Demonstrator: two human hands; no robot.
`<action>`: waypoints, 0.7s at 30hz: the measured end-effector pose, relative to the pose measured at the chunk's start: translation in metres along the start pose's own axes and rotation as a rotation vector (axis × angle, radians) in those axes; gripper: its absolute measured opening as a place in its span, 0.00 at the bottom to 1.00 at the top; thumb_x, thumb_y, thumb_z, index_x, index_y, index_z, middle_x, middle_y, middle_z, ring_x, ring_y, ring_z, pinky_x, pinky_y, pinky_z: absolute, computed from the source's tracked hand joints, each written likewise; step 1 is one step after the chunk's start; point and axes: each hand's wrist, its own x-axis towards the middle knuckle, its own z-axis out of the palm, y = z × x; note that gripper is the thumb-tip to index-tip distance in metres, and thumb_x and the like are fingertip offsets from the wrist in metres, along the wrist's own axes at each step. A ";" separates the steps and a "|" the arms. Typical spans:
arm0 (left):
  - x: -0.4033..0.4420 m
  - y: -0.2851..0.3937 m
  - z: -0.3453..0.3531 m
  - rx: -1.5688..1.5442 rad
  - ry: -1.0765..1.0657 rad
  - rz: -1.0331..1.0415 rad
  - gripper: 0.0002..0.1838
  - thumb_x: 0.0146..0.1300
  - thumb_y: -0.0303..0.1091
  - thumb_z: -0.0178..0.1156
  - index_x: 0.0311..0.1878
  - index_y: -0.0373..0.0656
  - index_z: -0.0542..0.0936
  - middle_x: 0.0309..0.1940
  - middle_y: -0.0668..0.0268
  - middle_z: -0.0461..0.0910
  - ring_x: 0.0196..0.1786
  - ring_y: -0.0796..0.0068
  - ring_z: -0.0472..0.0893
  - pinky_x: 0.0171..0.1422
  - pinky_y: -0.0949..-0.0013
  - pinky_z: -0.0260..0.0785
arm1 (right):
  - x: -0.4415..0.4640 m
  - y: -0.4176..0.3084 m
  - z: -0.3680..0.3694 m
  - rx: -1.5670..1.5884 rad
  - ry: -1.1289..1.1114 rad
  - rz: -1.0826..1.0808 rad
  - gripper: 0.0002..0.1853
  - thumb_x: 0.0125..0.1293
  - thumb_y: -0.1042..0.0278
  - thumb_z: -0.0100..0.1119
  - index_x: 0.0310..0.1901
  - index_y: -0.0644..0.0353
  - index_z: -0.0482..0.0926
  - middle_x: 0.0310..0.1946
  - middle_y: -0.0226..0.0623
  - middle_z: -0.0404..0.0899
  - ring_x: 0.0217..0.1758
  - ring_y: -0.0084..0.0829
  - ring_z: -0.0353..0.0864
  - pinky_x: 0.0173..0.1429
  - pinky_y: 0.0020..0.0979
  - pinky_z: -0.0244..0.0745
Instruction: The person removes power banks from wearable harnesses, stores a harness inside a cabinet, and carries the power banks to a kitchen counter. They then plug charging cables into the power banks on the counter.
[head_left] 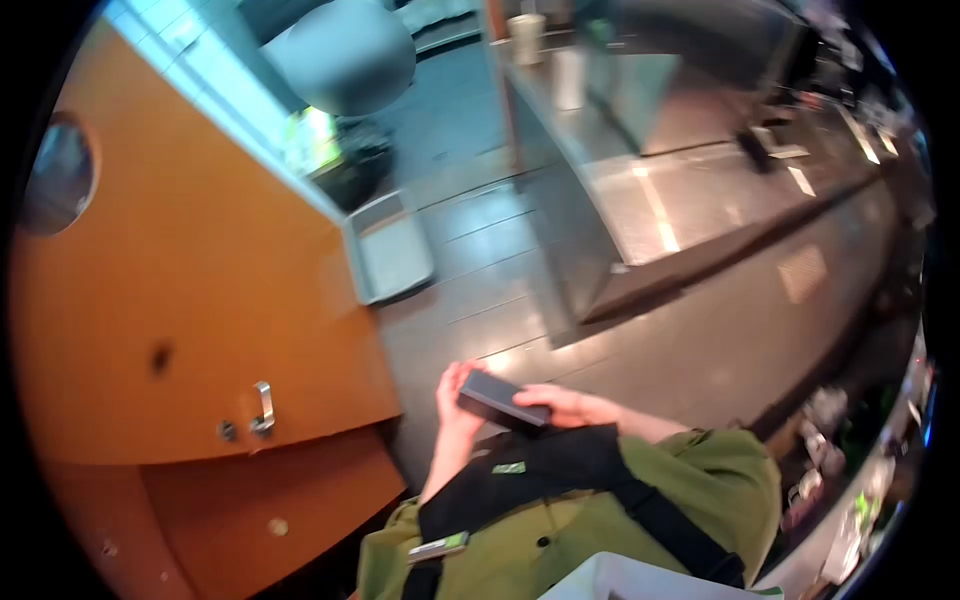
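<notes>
Both the left hand [452, 394] and right hand [560, 402] clasp a dark, flat-faced oblong block [491, 397] above tiled flooring [485, 322].

At the lower centre, the dark box [488, 397] looks smooth and matt, against the dull cloth of the black apron [570, 458] and green shirt [720, 475]. On the left, the orange door [230, 300] has a smooth, faintly glossy face and a shiny metal handle [266, 406]. The upper-right counter [690, 200] is glossy metal; the central tray [397, 253] resembles smooth plastic.

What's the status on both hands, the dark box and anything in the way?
Left hand, right hand: both holding dark box. Box near black apron. Metal counter ahead, apart from hands.
</notes>
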 end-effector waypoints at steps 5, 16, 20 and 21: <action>0.070 0.056 -0.004 -0.182 0.016 0.145 0.10 0.60 0.38 0.53 0.35 0.41 0.76 0.34 0.64 0.78 0.42 0.66 0.75 0.52 0.63 0.67 | 0.085 -0.089 -0.001 -0.064 -0.062 0.046 0.17 0.62 0.60 0.55 0.50 0.59 0.72 0.41 0.30 0.76 0.43 0.21 0.75 0.47 0.25 0.71; 0.326 0.244 0.211 -0.054 0.081 0.289 0.09 0.59 0.37 0.51 0.33 0.41 0.75 0.30 0.64 0.77 0.40 0.67 0.75 0.50 0.63 0.67 | 0.252 -0.427 -0.008 -0.209 -0.028 -0.138 0.14 0.63 0.61 0.54 0.44 0.62 0.76 0.37 0.28 0.77 0.39 0.18 0.75 0.43 0.20 0.70; 0.405 0.301 0.233 -0.153 0.001 0.326 0.06 0.60 0.36 0.54 0.35 0.45 0.74 0.33 0.68 0.76 0.40 0.71 0.75 0.52 0.62 0.66 | 0.327 -0.543 -0.006 -0.573 -0.138 -0.182 0.15 0.63 0.59 0.54 0.44 0.62 0.77 0.38 0.27 0.77 0.42 0.17 0.73 0.46 0.20 0.67; 0.438 0.314 0.202 -0.163 -0.212 0.296 0.06 0.61 0.36 0.54 0.36 0.46 0.74 0.34 0.69 0.76 0.40 0.71 0.75 0.52 0.62 0.66 | 0.348 -0.565 -0.009 -0.705 -0.181 -0.213 0.15 0.63 0.59 0.54 0.44 0.62 0.77 0.38 0.28 0.77 0.43 0.17 0.72 0.48 0.20 0.67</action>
